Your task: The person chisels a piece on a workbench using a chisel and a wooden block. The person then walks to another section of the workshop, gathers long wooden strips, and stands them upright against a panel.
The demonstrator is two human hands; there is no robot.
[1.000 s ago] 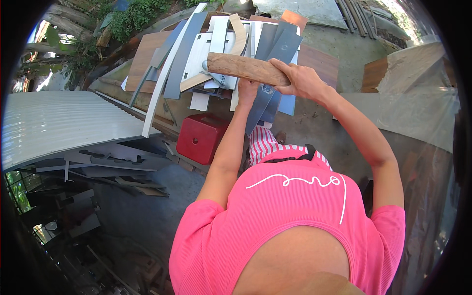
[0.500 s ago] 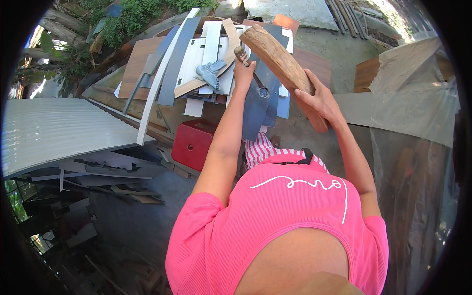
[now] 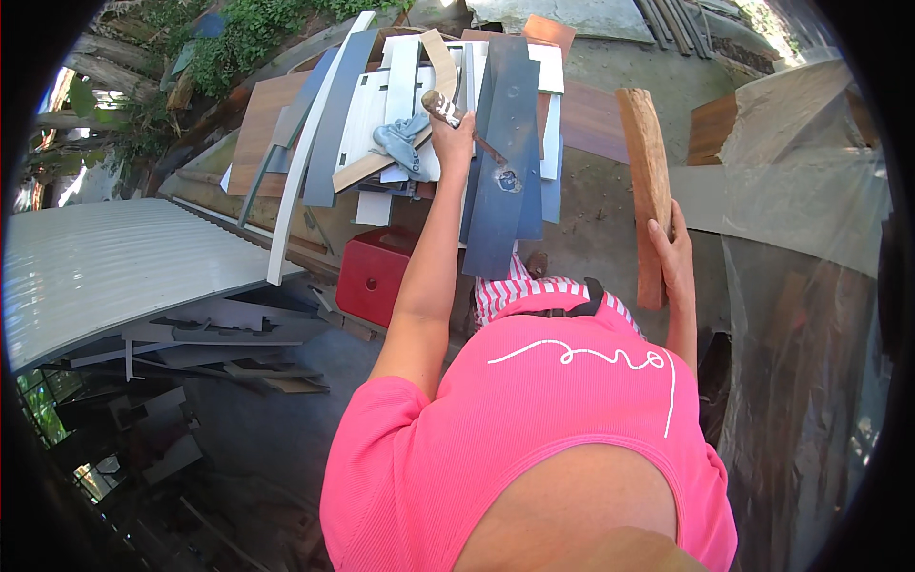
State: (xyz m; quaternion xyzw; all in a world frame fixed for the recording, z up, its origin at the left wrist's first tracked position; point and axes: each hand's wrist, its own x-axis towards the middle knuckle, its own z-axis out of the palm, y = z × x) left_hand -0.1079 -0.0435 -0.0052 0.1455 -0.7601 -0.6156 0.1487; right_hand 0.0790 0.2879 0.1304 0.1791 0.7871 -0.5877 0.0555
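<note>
My left hand (image 3: 453,143) is closed around a brown-handled tool (image 3: 442,108), its thick, knobby end sticking out past my fingers. From the other side of the fist a thin shaft points down toward a round, shiny grey-blue patch on a dark blue board (image 3: 496,205); I cannot tell whether that patch belongs to the tool. On the right, my right hand (image 3: 675,253) grips a thick, rough plank of brown wood (image 3: 648,181) near its lower end. The plank stands nearly upright in view, apart from the pile of boards.
White panels (image 3: 366,122) and other boards are piled ahead, with a blue-grey cloth (image 3: 400,143) on top. A red plastic stool (image 3: 370,278) is by my left forearm. Corrugated sheeting (image 3: 124,267) lies left; clear plastic sheeting (image 3: 801,353) hangs right.
My right hand has swung the wood plank rightward and down, away from the pile, turning it from slanted to nearly upright. My left hand has shifted slightly left with the tool.
</note>
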